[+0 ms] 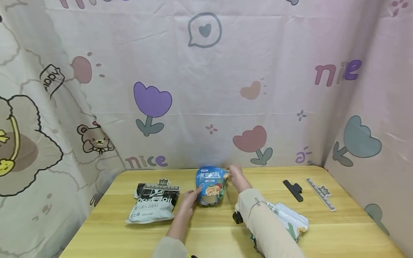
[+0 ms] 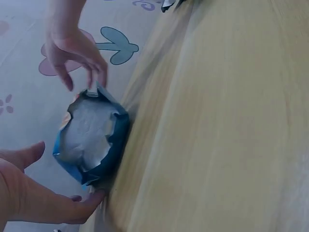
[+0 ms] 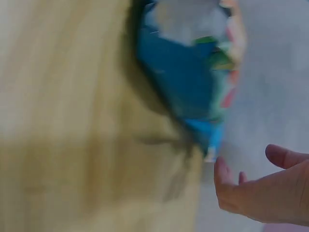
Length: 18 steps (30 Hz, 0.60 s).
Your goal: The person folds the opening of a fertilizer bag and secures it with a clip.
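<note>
Both left hand and right hand are held loosely extended beside the bag. Its sides should be steadied evenly, without squeezing.

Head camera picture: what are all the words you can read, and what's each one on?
"复合肥料": blue pouch.
"量元素水溶肥料" and "土精": black-and-white bag; its upside-down lettering is unclear.
"nice": lower left of the patterned curtain; repeats at right, partly lost in a fold, and top left, cut off.
"APPY": curtain's left side, start unclear.
Too small or blurred: print on the white bag, the pouch's smaller print, and the right sleeve's mark.
</note>
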### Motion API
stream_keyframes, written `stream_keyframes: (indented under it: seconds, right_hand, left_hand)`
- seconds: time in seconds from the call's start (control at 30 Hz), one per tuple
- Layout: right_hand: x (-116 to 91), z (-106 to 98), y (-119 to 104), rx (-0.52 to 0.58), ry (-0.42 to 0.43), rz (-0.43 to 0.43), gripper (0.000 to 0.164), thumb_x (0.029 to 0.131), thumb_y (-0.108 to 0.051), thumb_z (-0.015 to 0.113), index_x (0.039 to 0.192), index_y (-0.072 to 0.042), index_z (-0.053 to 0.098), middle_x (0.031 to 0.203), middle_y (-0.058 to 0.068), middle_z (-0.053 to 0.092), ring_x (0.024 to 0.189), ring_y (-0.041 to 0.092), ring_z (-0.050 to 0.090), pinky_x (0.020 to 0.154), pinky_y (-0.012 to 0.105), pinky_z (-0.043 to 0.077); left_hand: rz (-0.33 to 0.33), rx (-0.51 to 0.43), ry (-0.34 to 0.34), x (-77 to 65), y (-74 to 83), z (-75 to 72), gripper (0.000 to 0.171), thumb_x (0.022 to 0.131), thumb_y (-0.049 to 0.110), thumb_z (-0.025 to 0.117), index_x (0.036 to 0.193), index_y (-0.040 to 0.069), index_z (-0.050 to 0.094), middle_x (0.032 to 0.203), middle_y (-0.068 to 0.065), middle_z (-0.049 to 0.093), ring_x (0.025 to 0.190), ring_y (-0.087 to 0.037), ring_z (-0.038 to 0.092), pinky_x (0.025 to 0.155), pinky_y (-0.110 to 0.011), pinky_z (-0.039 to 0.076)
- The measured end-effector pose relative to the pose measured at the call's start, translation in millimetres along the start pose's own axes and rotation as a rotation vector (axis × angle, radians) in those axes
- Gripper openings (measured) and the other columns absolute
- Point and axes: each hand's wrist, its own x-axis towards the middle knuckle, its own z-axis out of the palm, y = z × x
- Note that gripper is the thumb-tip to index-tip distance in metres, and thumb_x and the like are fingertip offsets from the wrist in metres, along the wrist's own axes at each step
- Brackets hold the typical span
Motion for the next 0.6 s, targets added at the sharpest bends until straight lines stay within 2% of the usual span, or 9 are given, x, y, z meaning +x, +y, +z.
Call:
stream_keyframes:
  seconds: [0.1,0.17,0.2,0.27,0.4,0.43,0.5,0.53,0.6]
  right_hand:
    - [68.4,-18.2,54.9,0.049,-0.022,0.072,0.039,0.080,0.000,0.059,0.115,0.010,0.047,0.099,0.027,0.052,0.066,0.024,0.051,0.059,0.031,0.048]
    - [106.3,-26.9,86.1,0.052,-0.028,0.119,0.053,0.078,-0.004,0.063,0.124,0.012,0.042,0.112,0.035,0.047,0.078,0.031,0.055,0.066,0.036,0.051]
    - [116.6,-29.4,95.5,0.057,-0.043,0.130,0.053,0.078,-0.006,0.064,0.123,0.013,0.043,0.111,0.036,0.046,0.079,0.033,0.056,0.066,0.036,0.051]
    - [105.0,-30.3,93.7,0.063,-0.077,0.154,0.051,0.083,-0.008,0.062,0.127,0.010,0.043,0.122,0.036,0.043,0.095,0.038,0.054,0.078,0.040,0.050]
    - [95.3,-26.7,97.7,0.107,-0.195,0.145,0.040,0.086,-0.011,0.059,0.119,0.010,0.050,0.120,0.034,0.045,0.097,0.036,0.054,0.077,0.038,0.049]
    - [100.5,-24.7,102.7,0.115,-0.201,0.150,0.041,0.088,-0.013,0.058,0.123,0.007,0.048,0.124,0.032,0.044,0.102,0.034,0.053,0.081,0.038,0.048]
    - [138.3,-21.6,127.4,0.138,-0.195,0.163,0.046,0.088,-0.017,0.058,0.126,0.005,0.046,0.126,0.028,0.044,0.102,0.031,0.051,0.082,0.037,0.047]
    - [153.0,-22.5,137.2,0.158,-0.214,0.157,0.046,0.086,-0.017,0.060,0.124,0.005,0.047,0.122,0.026,0.047,0.096,0.029,0.053,0.076,0.035,0.048]
    - [164.4,-19.2,145.3,0.163,-0.200,0.172,0.043,0.086,-0.015,0.060,0.122,0.004,0.048,0.116,0.022,0.053,0.093,0.027,0.054,0.076,0.034,0.047]
  left_hand:
    - [-0.011,-0.022,-0.010,3.1,-4.2,4.4,0.065,0.089,0.015,0.061,0.125,-0.026,0.027,0.124,-0.041,0.038,0.114,-0.046,0.042,0.096,-0.046,0.036]
    - [-0.013,-0.032,-0.015,5.4,-7.3,6.1,0.059,0.087,0.014,0.063,0.120,-0.026,0.034,0.116,-0.038,0.047,0.105,-0.042,0.051,0.091,-0.044,0.042]
    - [-0.016,-0.035,-0.015,7.1,-9.0,6.6,0.057,0.087,0.014,0.064,0.118,-0.026,0.037,0.112,-0.035,0.051,0.101,-0.039,0.054,0.089,-0.043,0.044]
    - [-0.024,-0.031,-0.019,10.6,-11.8,6.6,0.056,0.086,0.015,0.065,0.117,-0.024,0.040,0.107,-0.031,0.055,0.095,-0.034,0.058,0.087,-0.040,0.046]
    - [-0.031,-0.031,-0.021,12.7,-12.1,7.1,0.056,0.087,0.016,0.064,0.118,-0.024,0.040,0.107,-0.031,0.055,0.097,-0.035,0.057,0.087,-0.040,0.046]
    - [-0.029,-0.029,-0.024,12.0,-10.9,7.2,0.056,0.088,0.016,0.063,0.119,-0.024,0.039,0.109,-0.032,0.054,0.098,-0.037,0.056,0.088,-0.040,0.045]
    - [-0.025,-0.025,-0.027,10.2,-8.8,7.9,0.055,0.089,0.015,0.061,0.119,-0.025,0.038,0.113,-0.034,0.052,0.103,-0.040,0.054,0.089,-0.042,0.044]
    - [-0.029,-0.024,-0.031,9.5,-8.0,7.8,0.055,0.089,0.014,0.061,0.120,-0.025,0.038,0.113,-0.034,0.051,0.104,-0.040,0.053,0.090,-0.043,0.043]
    - [-0.028,-0.024,-0.041,8.3,-7.7,7.5,0.055,0.090,0.014,0.059,0.120,-0.026,0.036,0.116,-0.036,0.049,0.107,-0.042,0.050,0.091,-0.044,0.041]
